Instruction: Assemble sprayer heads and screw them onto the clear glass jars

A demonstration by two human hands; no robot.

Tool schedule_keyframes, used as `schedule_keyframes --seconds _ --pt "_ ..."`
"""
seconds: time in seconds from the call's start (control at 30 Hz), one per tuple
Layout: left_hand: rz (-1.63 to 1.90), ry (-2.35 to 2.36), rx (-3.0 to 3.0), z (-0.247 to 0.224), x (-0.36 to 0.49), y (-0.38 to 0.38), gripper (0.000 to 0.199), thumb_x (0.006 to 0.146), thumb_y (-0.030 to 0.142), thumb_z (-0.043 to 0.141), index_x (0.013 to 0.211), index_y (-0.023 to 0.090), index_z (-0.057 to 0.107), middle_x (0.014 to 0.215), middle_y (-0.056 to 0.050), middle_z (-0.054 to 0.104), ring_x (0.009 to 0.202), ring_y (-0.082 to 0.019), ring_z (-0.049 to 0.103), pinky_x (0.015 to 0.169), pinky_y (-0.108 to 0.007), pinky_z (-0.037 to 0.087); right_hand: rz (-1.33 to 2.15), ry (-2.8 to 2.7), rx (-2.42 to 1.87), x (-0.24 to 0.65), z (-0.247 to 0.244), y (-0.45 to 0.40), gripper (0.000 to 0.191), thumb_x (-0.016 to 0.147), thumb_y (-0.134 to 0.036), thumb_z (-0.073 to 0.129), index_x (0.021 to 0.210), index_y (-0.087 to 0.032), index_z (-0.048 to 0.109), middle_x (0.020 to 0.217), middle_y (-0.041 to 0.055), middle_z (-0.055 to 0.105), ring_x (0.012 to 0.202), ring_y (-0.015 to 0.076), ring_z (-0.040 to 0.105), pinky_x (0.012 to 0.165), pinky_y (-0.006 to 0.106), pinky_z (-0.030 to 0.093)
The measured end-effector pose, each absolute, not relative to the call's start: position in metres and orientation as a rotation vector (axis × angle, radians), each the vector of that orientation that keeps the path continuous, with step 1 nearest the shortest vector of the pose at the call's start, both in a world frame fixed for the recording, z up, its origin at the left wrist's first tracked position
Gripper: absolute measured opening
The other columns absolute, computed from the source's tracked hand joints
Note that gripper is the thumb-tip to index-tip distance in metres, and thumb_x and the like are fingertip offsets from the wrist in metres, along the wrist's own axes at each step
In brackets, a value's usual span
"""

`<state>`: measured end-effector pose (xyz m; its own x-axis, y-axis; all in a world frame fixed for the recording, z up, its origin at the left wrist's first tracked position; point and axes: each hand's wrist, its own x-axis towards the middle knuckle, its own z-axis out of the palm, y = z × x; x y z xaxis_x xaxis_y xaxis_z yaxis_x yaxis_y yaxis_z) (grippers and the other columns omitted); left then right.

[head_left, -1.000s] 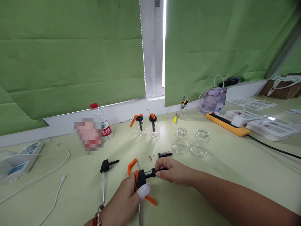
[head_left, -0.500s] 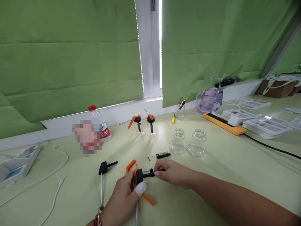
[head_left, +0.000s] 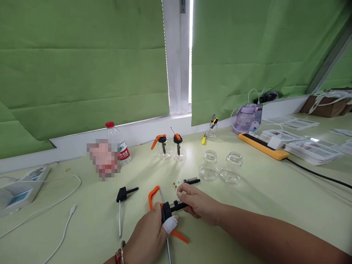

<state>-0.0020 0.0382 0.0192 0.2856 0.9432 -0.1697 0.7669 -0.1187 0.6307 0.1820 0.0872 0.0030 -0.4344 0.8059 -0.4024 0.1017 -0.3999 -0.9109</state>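
My left hand (head_left: 150,231), with white tape on its thumb, is wrapped around the black cap of a trigger pump head (head_left: 166,212). This head has an orange lever, a thin metal spout and a black tube pointing right. My right hand (head_left: 199,201) is closed at the tube's far end, thumb and index finger pinched just above it. Anything between those fingertips is too small to make out. Beyond the hands lies a black piece with a spring (head_left: 191,180), beside tiny brown and silvery parts (head_left: 175,184). Another black pump head (head_left: 122,194) with a metal spout lies left.
Two open clear bottles (head_left: 210,167) stand behind my right hand. Farther back are two bottles with orange-levered pump heads (head_left: 178,148) and a jar of screwdrivers (head_left: 212,132). A red-capped water bottle (head_left: 121,146), white cables (head_left: 66,227) and an orange power strip (head_left: 264,146) surround the area.
My right thumb and index finger have shifted from the end of the black tube to just above it. The pump head in my left hand has moved slightly right.
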Motion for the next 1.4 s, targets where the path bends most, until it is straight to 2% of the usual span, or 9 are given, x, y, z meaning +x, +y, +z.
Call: schedule_keyframes --seconds 0.23,0.37,0.53,0.7,0.8,0.9,1.03,1.17,1.4 --pt "0.371 1.530 1.956 0.0141 -0.0049 0.0415 0.031 0.088 0.050 0.037 0.086 0.021 0.047 0.076 -0.004 0.060 0.066 -0.021 0.054 0.061 -0.032 0.039 1.892 -1.271 -1.318 0.1813 0.0015 0.0912 0.019 0.076 -0.027 0.056 0.090 -0.025 0.044 0.062 -0.0076 0.037 0.045 0.0047 0.032 0.041 0.018 0.012" --pt "0.376 1.552 1.940 0.0122 -0.0057 0.0422 0.033 0.088 0.051 0.036 0.087 0.021 0.048 0.078 -0.004 0.061 0.067 -0.021 0.055 0.061 -0.032 0.039 1.858 -1.252 -1.364 0.1809 0.0023 0.0914 0.018 0.077 -0.034 0.056 0.086 -0.024 0.045 0.068 -0.0058 0.040 0.048 0.0045 0.037 0.041 0.018 0.013" --pt "0.354 1.574 1.953 0.0117 -0.0039 0.0424 0.033 0.089 0.052 0.035 0.085 0.021 0.046 0.075 -0.004 0.060 0.065 -0.021 0.055 0.059 -0.032 0.038 1.863 -1.258 -1.357 0.1794 0.0036 0.0910 0.019 0.076 -0.028 0.058 0.090 -0.024 0.045 0.066 -0.0061 0.039 0.048 0.0045 0.034 0.041 0.018 0.013" --pt "0.327 1.617 1.941 0.0159 0.0021 0.0396 0.027 0.088 0.047 0.038 0.082 0.022 0.043 0.073 -0.003 0.059 0.064 -0.021 0.054 0.058 -0.031 0.036 1.800 -1.285 -1.425 0.1759 0.0058 0.0894 0.018 0.082 -0.038 0.052 0.084 -0.022 0.046 0.072 -0.0038 0.042 0.052 0.0052 0.039 0.042 0.017 0.017" --pt "0.322 1.623 1.941 0.0160 0.0024 0.0394 0.028 0.088 0.048 0.038 0.080 0.022 0.042 0.070 -0.002 0.057 0.062 -0.020 0.053 0.057 -0.030 0.035 1.808 -1.287 -1.410 0.1765 0.0052 0.0889 0.014 0.079 -0.029 0.055 0.089 -0.023 0.048 0.074 -0.0037 0.044 0.053 0.0050 0.040 0.043 0.017 0.020" --pt "0.350 1.604 1.946 0.0138 0.0005 0.0419 0.032 0.087 0.052 0.037 0.079 0.022 0.045 0.071 -0.002 0.057 0.062 -0.020 0.052 0.056 -0.030 0.036 1.891 -1.200 -1.362 0.1785 0.0034 0.0903 0.023 0.076 -0.021 0.053 0.098 -0.025 0.047 0.067 -0.0054 0.041 0.049 0.0051 0.036 0.042 0.018 0.015" --pt "0.403 1.563 1.949 0.0126 -0.0003 0.0449 0.033 0.088 0.051 0.036 0.083 0.022 0.049 0.074 -0.003 0.060 0.063 -0.020 0.053 0.058 -0.031 0.038 1.857 -1.180 -1.387 0.1786 0.0026 0.0921 0.018 0.077 -0.030 0.051 0.094 -0.025 0.049 0.068 -0.0047 0.041 0.049 0.0056 0.037 0.042 0.019 0.014" --pt "0.400 1.568 1.948 0.0129 -0.0004 0.0444 0.034 0.087 0.052 0.036 0.080 0.022 0.051 0.073 -0.003 0.060 0.062 -0.020 0.052 0.058 -0.032 0.039 1.862 -1.204 -1.404 0.1776 0.0054 0.0911 0.028 0.073 -0.025 0.056 0.100 -0.026 0.048 0.068 -0.0052 0.042 0.050 0.0055 0.037 0.043 0.018 0.016" --pt "0.384 1.559 1.962 0.0137 -0.0020 0.0442 0.034 0.089 0.050 0.034 0.083 0.021 0.052 0.077 -0.004 0.062 0.067 -0.021 0.056 0.062 -0.032 0.042 1.842 -1.201 -1.414 0.1780 0.0050 0.0905 0.029 0.072 -0.031 0.060 0.098 -0.026 0.050 0.073 -0.0042 0.044 0.052 0.0058 0.040 0.043 0.018 0.017"
